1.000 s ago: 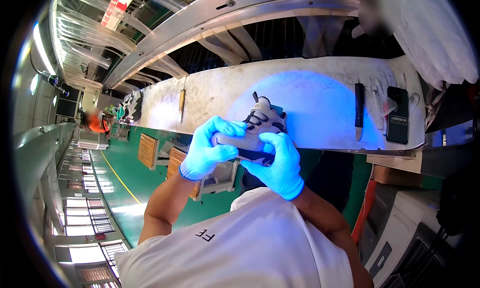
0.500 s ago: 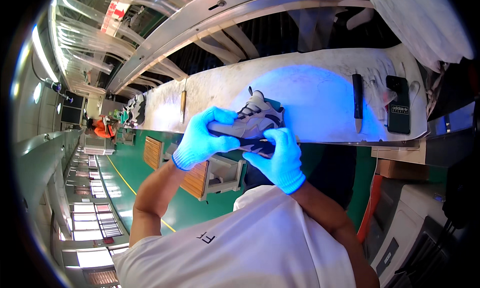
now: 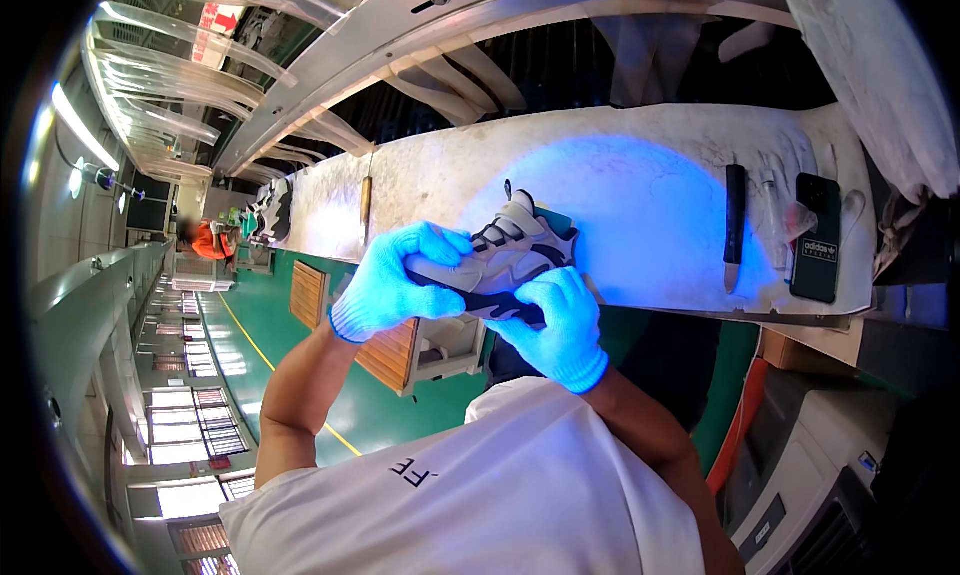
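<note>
Your left hand (image 3: 395,280) wears a blue knit glove and is closed around the near end of a grey and white sneaker (image 3: 495,263), fingers wrapped over its top and side. Your right hand (image 3: 558,325), gloved the same, grips the shoe from below at its dark sole, fingers curled shut against it. The sneaker sits between both hands, held just above the near edge of the bench (image 3: 640,195), a little left of the picture's centre. Its straps and tongue point toward 12 o'clock, into a patch of blue light on the bench top.

At about 3 o'clock from the shoe, well apart from it, a dark-handled tool (image 3: 735,225) lies on the bench with its tip toward you. Just beyond it, farther toward 3 o'clock, rests a black phone (image 3: 818,237), with a clear plastic bit (image 3: 780,210) between the two. At 10 o'clock from the shoe, a thin brush with a wooden handle (image 3: 366,197) lies on the bench, and farther along in the same direction more shoes (image 3: 268,207) stand in a row. Beyond those, a person in an orange top (image 3: 208,241) is at the far end. A green floor (image 3: 290,355) shows below your left forearm.
</note>
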Available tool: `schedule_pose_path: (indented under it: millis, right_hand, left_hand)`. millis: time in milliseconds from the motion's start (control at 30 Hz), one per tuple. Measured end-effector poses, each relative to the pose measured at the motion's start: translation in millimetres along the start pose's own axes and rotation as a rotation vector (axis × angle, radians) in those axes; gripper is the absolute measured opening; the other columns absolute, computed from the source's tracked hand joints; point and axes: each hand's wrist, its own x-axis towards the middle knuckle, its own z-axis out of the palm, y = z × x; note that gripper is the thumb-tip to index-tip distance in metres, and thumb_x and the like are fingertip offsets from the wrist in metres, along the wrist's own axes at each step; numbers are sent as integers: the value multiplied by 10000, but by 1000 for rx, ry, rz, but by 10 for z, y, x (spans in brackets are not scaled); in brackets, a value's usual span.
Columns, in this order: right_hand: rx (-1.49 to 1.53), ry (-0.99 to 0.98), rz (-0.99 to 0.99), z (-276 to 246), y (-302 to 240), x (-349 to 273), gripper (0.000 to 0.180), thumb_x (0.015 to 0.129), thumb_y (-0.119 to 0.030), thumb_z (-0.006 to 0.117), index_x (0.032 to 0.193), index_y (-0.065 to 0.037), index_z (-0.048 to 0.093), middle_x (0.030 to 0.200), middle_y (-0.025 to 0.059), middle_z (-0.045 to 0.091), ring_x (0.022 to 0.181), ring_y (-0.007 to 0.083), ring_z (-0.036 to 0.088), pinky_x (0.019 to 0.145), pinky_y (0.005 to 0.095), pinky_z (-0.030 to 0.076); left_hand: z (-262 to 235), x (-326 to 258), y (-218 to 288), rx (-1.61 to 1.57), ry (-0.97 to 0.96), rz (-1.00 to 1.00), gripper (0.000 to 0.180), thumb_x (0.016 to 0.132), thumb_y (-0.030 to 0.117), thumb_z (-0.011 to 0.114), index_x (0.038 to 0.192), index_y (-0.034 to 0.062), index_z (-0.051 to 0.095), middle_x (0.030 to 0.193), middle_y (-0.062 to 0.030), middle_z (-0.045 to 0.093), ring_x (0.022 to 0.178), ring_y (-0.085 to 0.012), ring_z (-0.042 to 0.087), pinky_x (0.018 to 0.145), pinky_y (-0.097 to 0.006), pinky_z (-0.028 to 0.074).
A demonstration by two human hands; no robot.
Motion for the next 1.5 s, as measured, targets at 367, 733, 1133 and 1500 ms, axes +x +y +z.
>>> schedule_pose_path:
  millis: [367,733,1133,1500]
  right_hand:
    - [89,-62,221,92,1,115,770,703,-260,1095,1318,-61,677,1088,100,759,861,215,773,746,369,648]
    - [-24,-82,260,147,-38,211,724,716,-291,1068,1295,-59,700,1044,98,777,941,257,760,850,427,628]
    - [-67,123,328,-211,-64,-191,580,715,-246,1075,1104,-54,691,1004,115,693,928,317,713,811,443,599]
    - [55,95,254,-118,98,-34,436,738,-192,1025,997,-97,687,984,100,681,935,342,675,789,491,550]
  left_hand:
    - [-229,125,123,50,-155,-237,715,808,147,956,1471,12,724,1486,-189,725,1319,-325,713,1172,-434,536]
    - [158,671,611,886,-255,-491,761,832,695,866,1210,35,863,1074,-225,837,917,-348,803,867,-420,631]
    - [158,399,663,854,-303,337,718,725,289,1037,1351,32,798,1370,-223,773,1230,-397,775,1081,-459,617]
    - [-40,541,536,810,-416,438,637,729,216,1015,1303,14,826,1325,-190,809,1261,-397,767,1093,-476,612]
